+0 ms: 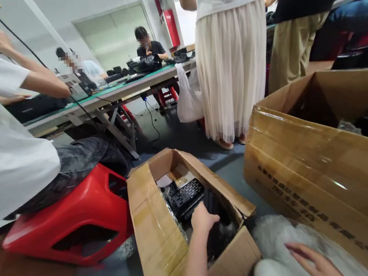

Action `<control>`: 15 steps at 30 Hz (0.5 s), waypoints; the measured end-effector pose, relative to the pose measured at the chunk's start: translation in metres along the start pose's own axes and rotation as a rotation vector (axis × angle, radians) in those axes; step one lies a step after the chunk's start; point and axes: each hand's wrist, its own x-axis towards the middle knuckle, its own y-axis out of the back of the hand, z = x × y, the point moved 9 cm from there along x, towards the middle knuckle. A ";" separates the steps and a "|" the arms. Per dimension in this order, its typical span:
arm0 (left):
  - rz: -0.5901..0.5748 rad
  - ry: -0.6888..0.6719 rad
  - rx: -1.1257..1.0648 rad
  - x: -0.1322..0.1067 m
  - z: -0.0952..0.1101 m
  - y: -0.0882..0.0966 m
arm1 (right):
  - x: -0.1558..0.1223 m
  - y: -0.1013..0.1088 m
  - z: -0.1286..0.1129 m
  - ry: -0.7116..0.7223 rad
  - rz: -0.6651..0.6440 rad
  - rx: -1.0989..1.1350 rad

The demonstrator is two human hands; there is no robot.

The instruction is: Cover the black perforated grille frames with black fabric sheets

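My left hand (203, 220) reaches into a small open cardboard box (163, 259). Its fingers curl at the near end of a black perforated plastic part (188, 193), with the thumb sticking out to the right; the fingertips are hidden. More black plastic pieces (214, 207) and some clear wrap lie in the same box. At the lower right, my right hand (312, 259) is open with fingers stretched, over a bundle of whitish translucent plastic (276, 234). Nothing shows in that hand, and whether it touches the plastic I cannot tell.
A large taped cardboard box (312, 174) with black items stands at right. On a red plastic stool (78, 212) at left sits a person in a white shirt. Ahead, a person in a long pale skirt (234, 67) stands beside a white bag (188, 98). People work at a long table (109, 93).
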 end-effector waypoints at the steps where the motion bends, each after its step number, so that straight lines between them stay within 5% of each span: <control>1: 0.038 -0.019 -0.070 -0.001 0.000 0.011 | 0.003 -0.006 -0.015 0.006 -0.002 0.047; 4: 0.156 -0.064 -0.331 -0.013 -0.004 0.053 | 0.019 -0.032 -0.075 0.105 -0.024 0.134; 8: 0.310 -0.066 -0.696 -0.049 -0.019 0.118 | 0.055 -0.094 -0.137 0.197 -0.164 0.109; 10: 0.420 -0.048 -0.790 -0.073 -0.034 0.150 | 0.083 -0.128 -0.138 0.029 -0.220 0.167; 12: 0.580 0.002 -0.810 -0.098 -0.052 0.177 | 0.105 -0.160 -0.113 -0.348 -0.222 0.258; 15: 0.776 0.039 -0.786 -0.125 -0.075 0.201 | 0.131 -0.199 -0.098 -0.579 -0.202 0.327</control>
